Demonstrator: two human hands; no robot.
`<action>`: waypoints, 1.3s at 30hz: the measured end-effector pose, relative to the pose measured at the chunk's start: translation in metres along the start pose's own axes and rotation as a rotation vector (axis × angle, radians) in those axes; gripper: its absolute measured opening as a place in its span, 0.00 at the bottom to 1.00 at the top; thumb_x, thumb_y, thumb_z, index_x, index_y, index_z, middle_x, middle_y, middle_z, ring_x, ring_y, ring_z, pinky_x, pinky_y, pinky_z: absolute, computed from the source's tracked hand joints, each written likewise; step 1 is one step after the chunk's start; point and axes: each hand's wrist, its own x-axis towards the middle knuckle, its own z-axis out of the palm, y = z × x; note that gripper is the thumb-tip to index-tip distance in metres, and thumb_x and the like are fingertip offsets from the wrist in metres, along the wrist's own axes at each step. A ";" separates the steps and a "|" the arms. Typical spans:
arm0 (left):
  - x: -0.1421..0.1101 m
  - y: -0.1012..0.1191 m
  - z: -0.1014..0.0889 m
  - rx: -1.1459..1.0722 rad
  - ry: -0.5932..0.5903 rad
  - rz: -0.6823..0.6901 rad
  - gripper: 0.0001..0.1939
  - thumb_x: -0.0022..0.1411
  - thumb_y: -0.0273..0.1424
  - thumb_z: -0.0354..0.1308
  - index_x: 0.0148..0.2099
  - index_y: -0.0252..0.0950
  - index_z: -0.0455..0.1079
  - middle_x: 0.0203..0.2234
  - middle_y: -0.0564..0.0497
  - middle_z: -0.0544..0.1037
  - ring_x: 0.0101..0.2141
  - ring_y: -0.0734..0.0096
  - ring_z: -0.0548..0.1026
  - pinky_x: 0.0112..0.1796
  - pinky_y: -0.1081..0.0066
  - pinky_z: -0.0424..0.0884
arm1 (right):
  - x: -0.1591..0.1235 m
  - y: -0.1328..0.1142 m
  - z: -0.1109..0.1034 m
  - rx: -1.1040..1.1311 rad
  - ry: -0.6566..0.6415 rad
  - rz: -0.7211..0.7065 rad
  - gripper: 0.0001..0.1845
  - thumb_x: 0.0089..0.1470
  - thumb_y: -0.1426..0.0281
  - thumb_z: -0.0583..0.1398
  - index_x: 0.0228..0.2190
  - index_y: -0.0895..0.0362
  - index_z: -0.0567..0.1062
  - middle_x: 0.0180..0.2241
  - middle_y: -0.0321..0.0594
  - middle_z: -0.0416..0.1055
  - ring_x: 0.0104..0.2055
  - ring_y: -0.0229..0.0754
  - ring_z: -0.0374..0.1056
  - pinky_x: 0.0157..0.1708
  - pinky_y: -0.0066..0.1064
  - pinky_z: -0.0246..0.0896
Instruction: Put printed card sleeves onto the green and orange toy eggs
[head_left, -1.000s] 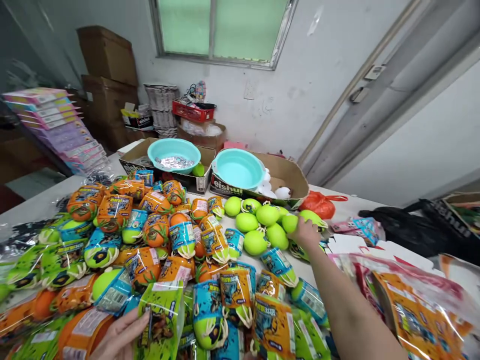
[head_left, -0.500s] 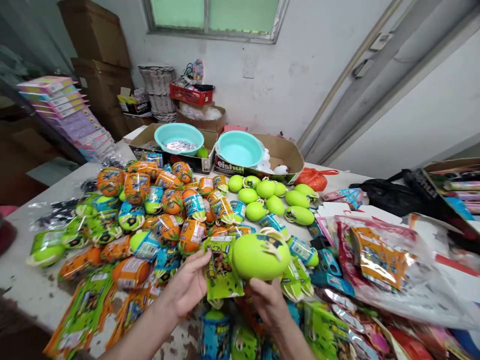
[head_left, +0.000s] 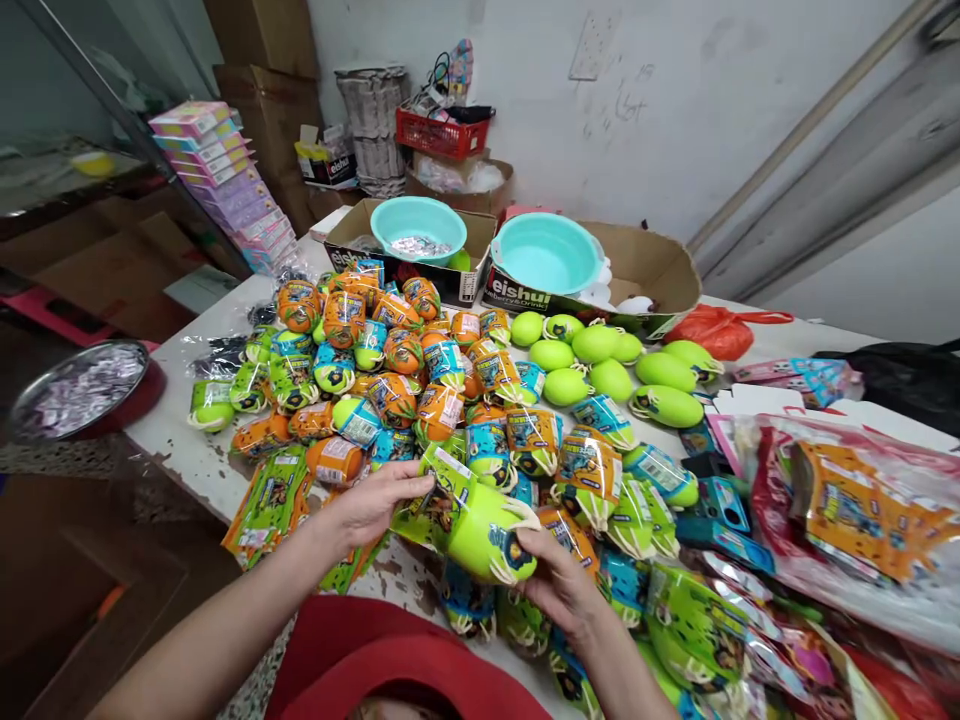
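Observation:
My left hand (head_left: pixel 381 506) pinches a green printed plastic sleeve (head_left: pixel 442 492) between thumb and fingers. The sleeve now sits against, and seems to overlap, the left end of a lime-green plastic egg (head_left: pixel 476 540). My right hand (head_left: pixel 564 585) grips the egg's other end, where pale cords and a dark round piece show. How far the egg is inside the sleeve I cannot tell. Beyond my hands lie several orange eggs in printed sleeves (head_left: pixel 405 398). Bare green eggs (head_left: pixel 596 343) with pale cords rest farther back. Flat green sleeves (head_left: pixel 274 495) lie left of my left hand.
Two turquoise basins (head_left: pixel 546 255) sit on open cardboard boxes (head_left: pixel 660 270) at the table's back. A metal bowl of small packets (head_left: pixel 90 390) stands at the left. On the right lie a clear bag of orange sleeves (head_left: pixel 862 510) and a red plastic bag (head_left: pixel 712 332).
The view has swung down and left. My hands have brought the sleeve and egg together, and the egg has turned so its corded end faces my right hand.

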 end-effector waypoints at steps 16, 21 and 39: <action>0.007 0.012 -0.005 0.361 0.004 -0.163 0.16 0.49 0.40 0.64 0.31 0.30 0.77 0.25 0.48 0.79 0.26 0.69 0.73 0.33 0.70 0.65 | 0.018 0.028 0.018 -0.246 -0.242 0.098 0.42 0.40 0.71 0.67 0.56 0.52 0.59 0.51 0.41 0.68 0.50 0.49 0.66 0.50 0.40 0.60; 0.011 0.009 0.000 0.470 -0.024 -0.147 0.15 0.48 0.39 0.63 0.30 0.30 0.76 0.24 0.48 0.78 0.27 0.67 0.72 0.32 0.70 0.65 | 0.025 0.030 0.022 -0.409 -0.199 0.037 0.55 0.33 0.73 0.71 0.59 0.49 0.52 0.56 0.39 0.63 0.54 0.49 0.62 0.53 0.42 0.56; -0.033 -0.047 -0.008 0.145 -0.118 -0.120 0.30 0.47 0.33 0.66 0.53 0.35 0.67 0.45 0.44 0.76 0.46 0.56 0.71 0.47 0.62 0.65 | 0.000 0.068 0.028 -0.172 -0.138 -0.013 0.47 0.37 0.62 0.70 0.56 0.51 0.56 0.51 0.45 0.68 0.51 0.51 0.66 0.53 0.45 0.55</action>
